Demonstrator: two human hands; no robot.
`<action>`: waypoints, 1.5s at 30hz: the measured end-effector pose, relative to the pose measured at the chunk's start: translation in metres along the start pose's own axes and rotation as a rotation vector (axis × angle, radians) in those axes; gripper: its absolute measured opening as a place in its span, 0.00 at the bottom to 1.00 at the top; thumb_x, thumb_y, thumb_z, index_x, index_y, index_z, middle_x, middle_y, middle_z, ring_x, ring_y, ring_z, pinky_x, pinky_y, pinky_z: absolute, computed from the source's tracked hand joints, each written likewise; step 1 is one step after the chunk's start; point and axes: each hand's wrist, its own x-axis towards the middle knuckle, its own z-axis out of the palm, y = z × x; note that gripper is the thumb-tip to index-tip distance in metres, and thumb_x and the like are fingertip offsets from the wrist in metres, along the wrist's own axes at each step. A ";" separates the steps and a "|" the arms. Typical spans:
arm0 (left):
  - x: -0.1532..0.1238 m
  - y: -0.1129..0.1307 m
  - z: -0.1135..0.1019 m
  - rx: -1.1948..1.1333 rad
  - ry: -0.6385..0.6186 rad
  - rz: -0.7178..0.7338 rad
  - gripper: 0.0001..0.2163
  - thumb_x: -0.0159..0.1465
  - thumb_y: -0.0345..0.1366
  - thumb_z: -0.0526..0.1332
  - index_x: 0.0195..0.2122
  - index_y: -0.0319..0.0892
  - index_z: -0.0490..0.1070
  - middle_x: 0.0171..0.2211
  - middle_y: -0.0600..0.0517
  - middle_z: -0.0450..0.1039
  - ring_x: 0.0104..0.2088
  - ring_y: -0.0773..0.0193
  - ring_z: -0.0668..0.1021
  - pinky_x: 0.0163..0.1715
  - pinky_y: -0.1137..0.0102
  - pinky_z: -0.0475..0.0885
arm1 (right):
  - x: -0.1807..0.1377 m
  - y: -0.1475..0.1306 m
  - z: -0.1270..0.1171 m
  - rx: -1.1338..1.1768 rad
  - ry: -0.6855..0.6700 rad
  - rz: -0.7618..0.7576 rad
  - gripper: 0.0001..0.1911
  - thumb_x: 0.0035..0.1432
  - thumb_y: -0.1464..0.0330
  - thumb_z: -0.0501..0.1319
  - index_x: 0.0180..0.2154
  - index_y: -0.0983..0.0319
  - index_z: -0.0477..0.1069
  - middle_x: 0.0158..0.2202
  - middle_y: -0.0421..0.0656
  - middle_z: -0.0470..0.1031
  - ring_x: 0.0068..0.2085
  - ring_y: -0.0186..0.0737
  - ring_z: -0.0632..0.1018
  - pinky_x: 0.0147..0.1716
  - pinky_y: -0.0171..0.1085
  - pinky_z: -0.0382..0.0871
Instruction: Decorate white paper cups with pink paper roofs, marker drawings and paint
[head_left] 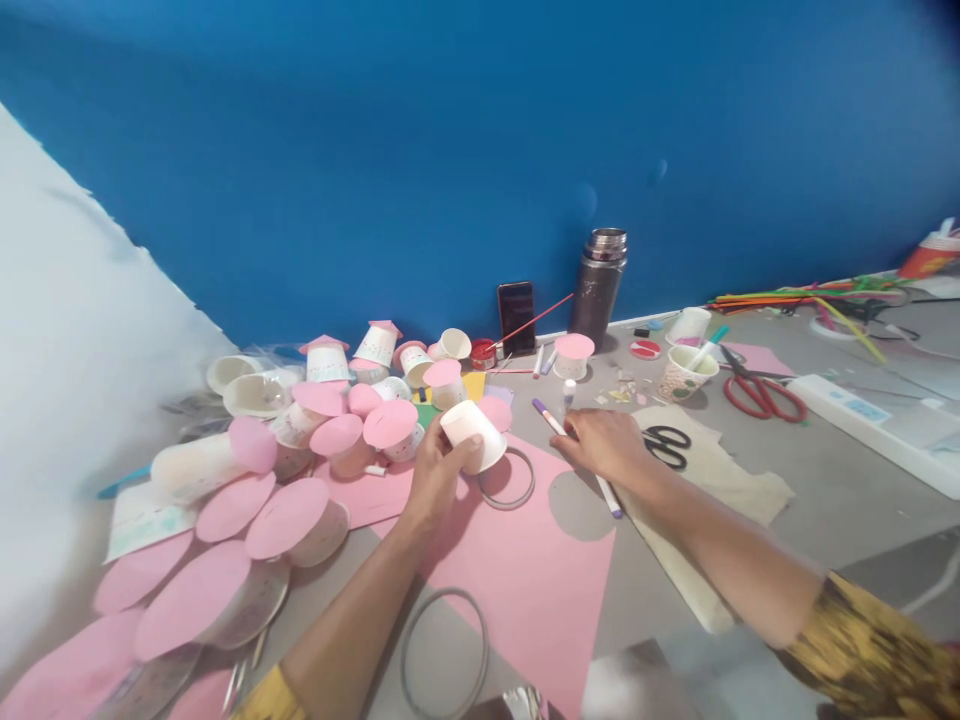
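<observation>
My left hand (439, 470) grips a plain white paper cup (474, 437), tilted sideways above a pink paper sheet (517, 560). A grey ring (531, 480) lies on the sheet just beside the cup. To the right, my right hand (600, 440) is closed low over the table, fingers curled around a white marker with a purple cap (550, 415). Its far end sticks out beneath the palm. A small white glue stick (570, 390) stands right by those fingertips. Part of the marker is hidden under the hand.
Many cups with pink paper discs (289, 518) crowd the left side. A steel flask (598, 290) and a phone (516, 318) stand by the blue wall. Red scissors (765, 395), black-handled scissors (666, 447) and a patterned cup (686, 375) are at right; a larger ring (405, 655) lies in front.
</observation>
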 end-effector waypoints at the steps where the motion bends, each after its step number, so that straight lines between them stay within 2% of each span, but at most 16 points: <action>1: 0.000 0.000 0.000 -0.001 -0.005 -0.003 0.21 0.55 0.39 0.74 0.50 0.45 0.75 0.43 0.51 0.76 0.41 0.60 0.77 0.40 0.67 0.71 | -0.001 -0.001 0.001 0.000 -0.003 -0.007 0.15 0.65 0.56 0.63 0.38 0.59 0.81 0.41 0.50 0.85 0.42 0.50 0.84 0.34 0.39 0.63; 6: -0.001 0.001 0.001 -0.014 -0.026 0.001 0.19 0.55 0.40 0.74 0.46 0.44 0.75 0.42 0.52 0.76 0.41 0.61 0.77 0.39 0.68 0.71 | -0.001 -0.005 0.000 0.017 -0.001 0.013 0.13 0.66 0.62 0.60 0.35 0.61 0.80 0.39 0.52 0.85 0.41 0.50 0.84 0.34 0.39 0.63; 11: 0.000 0.001 0.002 -0.096 -0.038 -0.012 0.20 0.54 0.38 0.75 0.47 0.44 0.75 0.41 0.52 0.78 0.41 0.60 0.78 0.39 0.68 0.72 | 0.000 -0.005 -0.003 0.099 0.039 0.038 0.10 0.65 0.63 0.61 0.34 0.59 0.79 0.35 0.46 0.85 0.38 0.46 0.83 0.32 0.37 0.60; 14: -0.001 0.005 0.004 -0.200 -0.100 -0.060 0.21 0.53 0.39 0.75 0.46 0.43 0.75 0.40 0.50 0.79 0.41 0.58 0.80 0.41 0.66 0.73 | -0.001 -0.004 0.002 0.275 0.127 -0.075 0.09 0.64 0.63 0.62 0.34 0.59 0.77 0.34 0.42 0.84 0.36 0.41 0.81 0.33 0.35 0.61; 18: -0.004 0.012 0.004 -0.277 -0.245 -0.150 0.21 0.52 0.41 0.75 0.46 0.39 0.77 0.40 0.46 0.83 0.41 0.53 0.82 0.41 0.64 0.74 | -0.004 -0.002 0.013 0.481 0.229 -0.315 0.07 0.61 0.64 0.64 0.33 0.60 0.76 0.32 0.42 0.82 0.32 0.38 0.78 0.35 0.34 0.64; 21: -0.007 0.014 0.004 -0.268 -0.300 -0.190 0.23 0.53 0.41 0.75 0.47 0.37 0.78 0.41 0.43 0.84 0.41 0.51 0.84 0.39 0.64 0.75 | -0.004 -0.003 0.018 0.507 0.253 -0.431 0.07 0.61 0.64 0.64 0.33 0.60 0.77 0.32 0.42 0.81 0.32 0.37 0.77 0.35 0.34 0.64; 24: -0.007 0.014 0.005 -0.270 -0.340 -0.197 0.26 0.52 0.40 0.76 0.51 0.37 0.78 0.42 0.42 0.84 0.41 0.50 0.84 0.40 0.63 0.76 | -0.005 -0.004 0.018 0.479 0.258 -0.478 0.06 0.61 0.66 0.64 0.32 0.60 0.77 0.32 0.43 0.82 0.32 0.37 0.77 0.35 0.35 0.63; 27: -0.005 0.013 0.005 -0.272 -0.340 -0.186 0.27 0.53 0.40 0.75 0.54 0.37 0.77 0.42 0.42 0.85 0.42 0.49 0.85 0.43 0.61 0.76 | -0.005 -0.004 0.017 0.475 0.236 -0.474 0.05 0.60 0.67 0.65 0.32 0.60 0.78 0.31 0.42 0.82 0.32 0.37 0.77 0.34 0.34 0.63; 31: -0.002 0.012 0.002 -0.279 -0.319 -0.158 0.26 0.54 0.41 0.75 0.52 0.36 0.79 0.42 0.41 0.85 0.44 0.45 0.85 0.46 0.58 0.77 | -0.004 -0.003 0.016 0.504 0.219 -0.448 0.05 0.59 0.67 0.67 0.31 0.60 0.78 0.30 0.41 0.81 0.29 0.35 0.76 0.32 0.33 0.62; 39: -0.005 0.015 0.001 -0.285 -0.432 -0.215 0.26 0.54 0.40 0.75 0.53 0.37 0.79 0.46 0.39 0.84 0.48 0.41 0.84 0.48 0.54 0.77 | -0.007 -0.005 0.010 0.512 0.193 -0.476 0.04 0.58 0.69 0.65 0.31 0.61 0.78 0.29 0.41 0.80 0.29 0.35 0.74 0.31 0.33 0.61; 45: -0.004 0.013 0.004 -0.271 -0.401 -0.195 0.25 0.54 0.39 0.74 0.52 0.35 0.79 0.44 0.38 0.84 0.48 0.41 0.84 0.48 0.54 0.77 | -0.008 -0.006 0.009 0.523 0.154 -0.455 0.05 0.59 0.67 0.65 0.31 0.60 0.77 0.29 0.41 0.80 0.29 0.35 0.74 0.31 0.33 0.61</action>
